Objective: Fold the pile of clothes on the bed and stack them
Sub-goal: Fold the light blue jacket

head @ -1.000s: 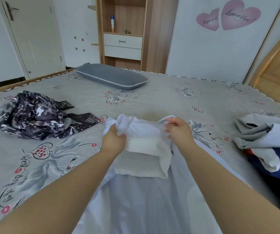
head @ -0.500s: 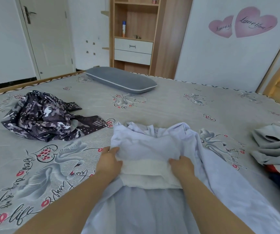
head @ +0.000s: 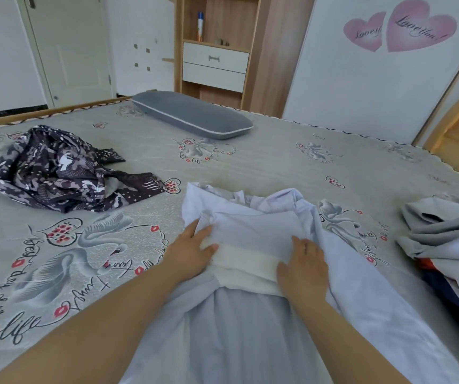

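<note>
Lowered since a second ago, the dress (head: pixel 250 314) lies flat at 6 o'clock on the bed (head: pixel 278 167). Left hand (head: pixel 192 253) and right hand (head: pixel 303 267) press its waistband (head: pixel 245 259), fingers straight and together. Thin cloth may slip and crease; unfolded clothes (head: pixel 53 170) wait at 10 o'clock.

Head cam, fwd-down, close over bed (head: pixel 264 162).

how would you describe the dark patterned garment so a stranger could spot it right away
On the grey swan-print bed, look to the far left, across from the grey pillow. The dark patterned garment lies there crumpled and unfolded. It is the only dark purple-and-white print; the other clothes are pale or plain.
</note>
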